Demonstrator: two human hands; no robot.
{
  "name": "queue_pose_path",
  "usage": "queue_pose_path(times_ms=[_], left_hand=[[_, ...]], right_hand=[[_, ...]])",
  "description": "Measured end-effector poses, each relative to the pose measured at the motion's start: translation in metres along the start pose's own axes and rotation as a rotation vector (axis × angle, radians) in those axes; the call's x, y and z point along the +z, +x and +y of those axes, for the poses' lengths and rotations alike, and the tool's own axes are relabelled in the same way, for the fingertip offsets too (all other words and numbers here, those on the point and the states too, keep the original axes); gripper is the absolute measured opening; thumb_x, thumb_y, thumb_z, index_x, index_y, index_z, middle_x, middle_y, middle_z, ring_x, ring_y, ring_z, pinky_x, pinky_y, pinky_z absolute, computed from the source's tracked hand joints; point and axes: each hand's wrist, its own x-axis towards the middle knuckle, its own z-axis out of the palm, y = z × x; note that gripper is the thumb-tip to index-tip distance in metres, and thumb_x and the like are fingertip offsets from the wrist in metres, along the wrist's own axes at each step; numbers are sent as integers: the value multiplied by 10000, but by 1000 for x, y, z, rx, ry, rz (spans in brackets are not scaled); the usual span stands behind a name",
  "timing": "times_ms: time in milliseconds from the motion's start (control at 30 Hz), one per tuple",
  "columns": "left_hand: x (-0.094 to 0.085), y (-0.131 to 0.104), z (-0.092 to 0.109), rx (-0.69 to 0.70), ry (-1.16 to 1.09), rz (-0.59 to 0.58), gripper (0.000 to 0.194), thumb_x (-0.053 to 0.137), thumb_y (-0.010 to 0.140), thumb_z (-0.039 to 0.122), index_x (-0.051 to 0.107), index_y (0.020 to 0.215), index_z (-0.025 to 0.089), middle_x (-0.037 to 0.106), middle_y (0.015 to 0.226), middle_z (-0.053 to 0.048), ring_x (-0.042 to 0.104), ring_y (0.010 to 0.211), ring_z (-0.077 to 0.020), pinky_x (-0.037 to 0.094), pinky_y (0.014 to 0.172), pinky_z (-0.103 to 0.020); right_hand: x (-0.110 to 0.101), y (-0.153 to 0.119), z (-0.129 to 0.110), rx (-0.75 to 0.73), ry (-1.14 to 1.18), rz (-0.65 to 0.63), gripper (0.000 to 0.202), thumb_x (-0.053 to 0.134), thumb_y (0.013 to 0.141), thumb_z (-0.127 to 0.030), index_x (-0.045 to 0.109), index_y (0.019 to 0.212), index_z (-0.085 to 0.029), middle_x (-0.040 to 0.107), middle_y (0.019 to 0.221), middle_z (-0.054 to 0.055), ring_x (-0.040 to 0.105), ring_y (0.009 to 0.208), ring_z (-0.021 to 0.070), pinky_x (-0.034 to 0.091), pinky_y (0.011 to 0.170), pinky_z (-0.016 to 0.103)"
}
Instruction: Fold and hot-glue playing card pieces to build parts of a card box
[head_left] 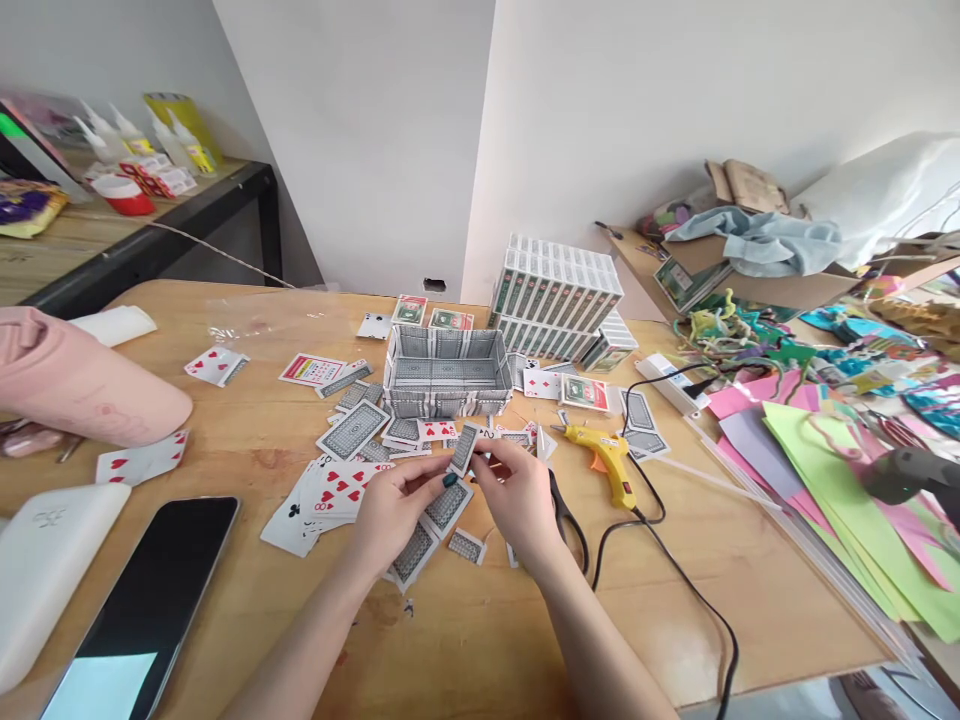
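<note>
Between my two hands, over the middle of the table, is a small piece of playing card [464, 449] with a grey patterned back. My left hand [409, 505] pinches its lower left side with thumb and fingers. From the right, my right hand [517, 492] grips its other edge, the fingertips partly hidden. Just beyond stands an open box made of playing cards [448, 403]. Below my hands lie joined face-down cards [415, 556] and a cut card piece [467, 546]. Fanned face-up cards [341, 492] rest beside my left hand.
A yellow glue gun [611, 462] with a black cord and black-handled scissors [568, 520] lie to the right. Stacked card packs [555, 300] stand behind. A phone [150, 600], a white case [56, 570] and a pink roll [90, 375] are left; coloured paper [825, 500] lies far right.
</note>
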Motion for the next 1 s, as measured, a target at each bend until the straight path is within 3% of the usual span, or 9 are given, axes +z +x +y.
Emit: queue_pose_path(times_ms=[267, 467, 533, 600, 667, 733, 833, 900, 1000], left_hand=[[-1, -1, -2, 65, 149, 56, 318, 619, 734, 349, 676, 1010, 201, 702, 1023, -48, 640, 924, -215, 511, 787, -294], [1, -2, 4, 150, 471, 192, 287, 482, 797, 385, 641, 668, 185, 649, 618, -1, 587, 610, -160, 455, 572, -228], [1, -2, 6, 160, 488, 218, 260, 492, 781, 371, 627, 651, 190, 654, 630, 1, 589, 611, -155, 452, 584, -222], [1, -2, 6, 155, 490, 253, 224, 511, 760, 358, 615, 641, 199, 661, 625, 2, 593, 599, -156, 454, 590, -226], [0, 0, 5, 134, 473, 281, 189, 527, 746, 347, 608, 655, 203, 671, 627, 0, 603, 600, -160, 457, 599, -233], [-2, 1, 2, 108, 409, 288, 155, 535, 744, 333, 613, 739, 198, 691, 679, -9, 626, 638, -167, 466, 619, -238], [-3, 4, -3, 72, 280, 267, 176, 536, 753, 314, 589, 864, 188, 705, 771, -29, 651, 714, -174, 481, 658, -245], [-3, 4, -5, 60, 245, 258, 170, 537, 755, 307, 581, 865, 185, 703, 798, -40, 653, 743, -179, 487, 684, -257], [-3, 5, -7, 66, 242, 262, 172, 545, 742, 301, 603, 850, 180, 701, 845, -55, 647, 784, -190, 492, 717, -279]], right_hand=[[8, -4, -2, -1, -75, -3, 235, 518, 783, -251, 701, 916, -186, 707, 797, 55, 632, 632, 176, 505, 625, 289], [7, -7, -3, 70, -12, -70, 253, 543, 784, -323, 672, 960, -195, 671, 673, 23, 618, 559, 162, 493, 578, 272], [-5, -8, 0, 119, 57, -69, 311, 538, 789, -372, 626, 1036, -205, 654, 669, 7, 606, 508, 149, 481, 519, 256], [-26, -6, 9, 153, 13, 60, 350, 511, 800, -435, 595, 1051, -205, 639, 670, 9, 582, 486, 147, 462, 487, 255], [-53, -4, 26, 170, -262, 319, 325, 502, 794, -458, 613, 946, -193, 637, 704, 42, 596, 601, 184, 470, 598, 304], [-78, -2, 46, 222, -571, 465, 335, 512, 767, -455, 609, 904, -166, 636, 859, 119, 590, 803, 255, 448, 741, 385], [-100, -3, 72, 439, -864, 435, 516, 472, 764, -523, 578, 1030, -94, 554, 1070, 250, 458, 1082, 380, 379, 832, 507], [-102, -5, 83, 568, -899, 387, 622, 452, 754, -573, 532, 1118, -76, 516, 1123, 272, 407, 1123, 418, 359, 821, 561], [-97, -6, 88, 640, -885, 363, 673, 461, 728, -592, 496, 1163, -80, 503, 1145, 268, 402, 1123, 429, 353, 811, 582]])
